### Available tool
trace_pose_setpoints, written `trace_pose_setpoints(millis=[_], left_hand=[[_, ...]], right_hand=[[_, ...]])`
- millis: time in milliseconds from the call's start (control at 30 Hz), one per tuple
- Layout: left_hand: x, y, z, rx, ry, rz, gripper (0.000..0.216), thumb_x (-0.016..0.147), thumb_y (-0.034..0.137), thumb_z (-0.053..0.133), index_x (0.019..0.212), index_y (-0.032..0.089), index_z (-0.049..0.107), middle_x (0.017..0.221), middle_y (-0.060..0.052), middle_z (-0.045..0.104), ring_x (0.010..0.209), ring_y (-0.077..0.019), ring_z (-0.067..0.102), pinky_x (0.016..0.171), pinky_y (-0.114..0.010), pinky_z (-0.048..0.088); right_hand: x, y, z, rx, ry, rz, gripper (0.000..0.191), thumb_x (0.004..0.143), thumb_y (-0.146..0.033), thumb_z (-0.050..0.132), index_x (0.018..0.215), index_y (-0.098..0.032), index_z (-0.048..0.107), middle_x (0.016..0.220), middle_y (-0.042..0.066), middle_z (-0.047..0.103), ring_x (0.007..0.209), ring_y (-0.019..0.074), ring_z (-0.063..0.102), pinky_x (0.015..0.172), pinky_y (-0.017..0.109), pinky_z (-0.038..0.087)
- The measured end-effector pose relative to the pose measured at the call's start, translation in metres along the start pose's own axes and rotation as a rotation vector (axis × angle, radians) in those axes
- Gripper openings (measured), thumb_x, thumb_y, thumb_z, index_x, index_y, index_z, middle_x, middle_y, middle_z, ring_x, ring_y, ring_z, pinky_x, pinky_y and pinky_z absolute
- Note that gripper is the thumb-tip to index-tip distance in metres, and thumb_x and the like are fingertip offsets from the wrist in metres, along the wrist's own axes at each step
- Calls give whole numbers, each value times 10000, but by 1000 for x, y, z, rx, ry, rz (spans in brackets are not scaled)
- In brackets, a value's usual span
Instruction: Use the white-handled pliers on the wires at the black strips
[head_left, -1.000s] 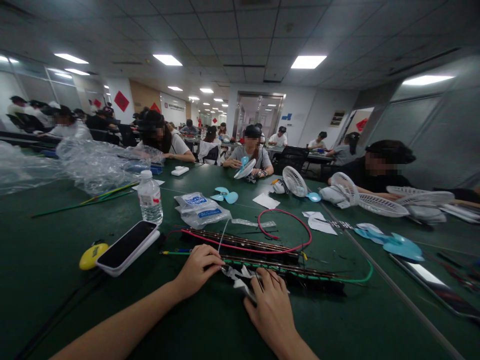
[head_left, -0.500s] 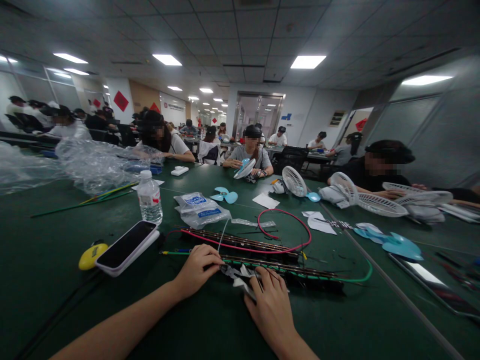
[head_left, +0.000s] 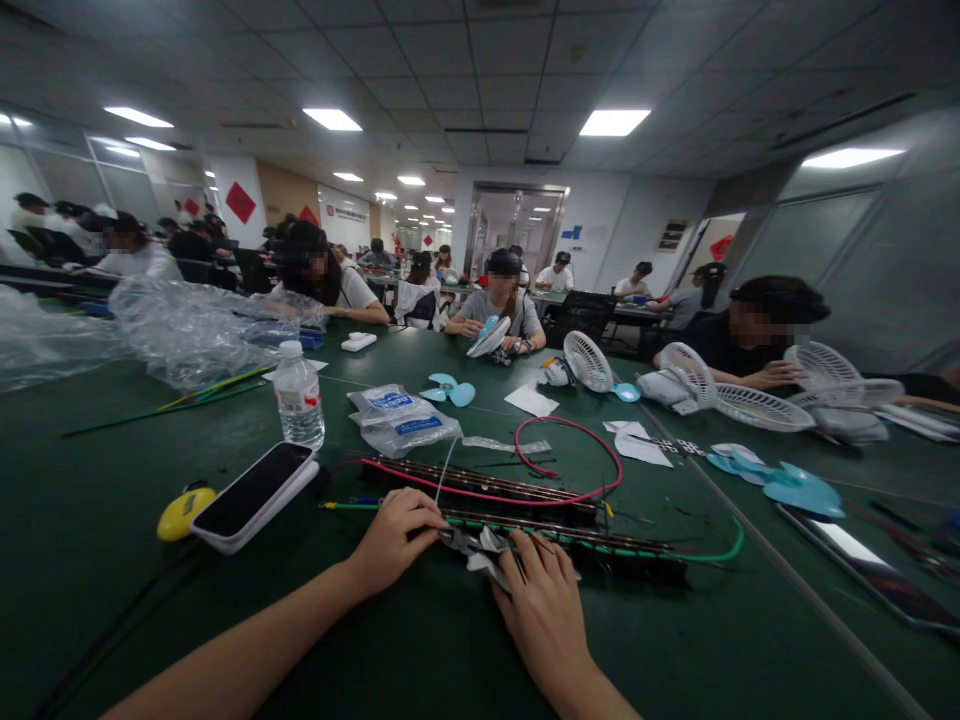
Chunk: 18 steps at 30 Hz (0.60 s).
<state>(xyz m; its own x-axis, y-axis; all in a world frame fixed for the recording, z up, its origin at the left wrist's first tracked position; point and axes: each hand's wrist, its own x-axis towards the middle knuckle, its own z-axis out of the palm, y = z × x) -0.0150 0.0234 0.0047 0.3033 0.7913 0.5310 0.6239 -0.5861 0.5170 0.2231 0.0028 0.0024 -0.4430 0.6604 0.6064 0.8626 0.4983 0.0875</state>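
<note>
My left hand (head_left: 397,533) is closed in a pinch at the near side of a black strip (head_left: 637,560) carrying a green cable (head_left: 720,556). Whatever lies between its fingertips is too small to make out. A thin pale cable tie (head_left: 445,468) rises just behind those fingers. Curled over a crumpled white and grey wrapper (head_left: 487,560), my right hand (head_left: 544,600) has its fingers bent down onto it; the fingertips are partly hidden. Behind the first strip lies a second black strip (head_left: 577,510) with a red cable (head_left: 619,465) looping over it.
To the left are a phone (head_left: 251,495), a yellow tape measure (head_left: 185,513) and a water bottle (head_left: 298,395). A plastic bag (head_left: 405,418) and blue fan blades (head_left: 450,390) lie beyond the strips. White fan parts (head_left: 761,408) stand right. Co-workers sit across the table.
My hands stay almost in place; the right hand and the wrapper shift very slightly. At the far right, a co-worker has lifted a white fan grille upright.
</note>
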Motion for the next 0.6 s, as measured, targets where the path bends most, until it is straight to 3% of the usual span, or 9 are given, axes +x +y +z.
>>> trace_pose_setpoints(millis=[600], left_hand=[[0, 0, 1, 2, 12, -2, 123, 839, 190, 604, 901, 248, 693, 965, -33, 662, 943, -213, 567, 843, -371, 385]], right_hand=[[-1, 0, 1, 4, 13, -22, 156, 719, -216, 697, 847, -199, 611, 1084, 80, 625, 1007, 262, 531, 935, 408, 334]])
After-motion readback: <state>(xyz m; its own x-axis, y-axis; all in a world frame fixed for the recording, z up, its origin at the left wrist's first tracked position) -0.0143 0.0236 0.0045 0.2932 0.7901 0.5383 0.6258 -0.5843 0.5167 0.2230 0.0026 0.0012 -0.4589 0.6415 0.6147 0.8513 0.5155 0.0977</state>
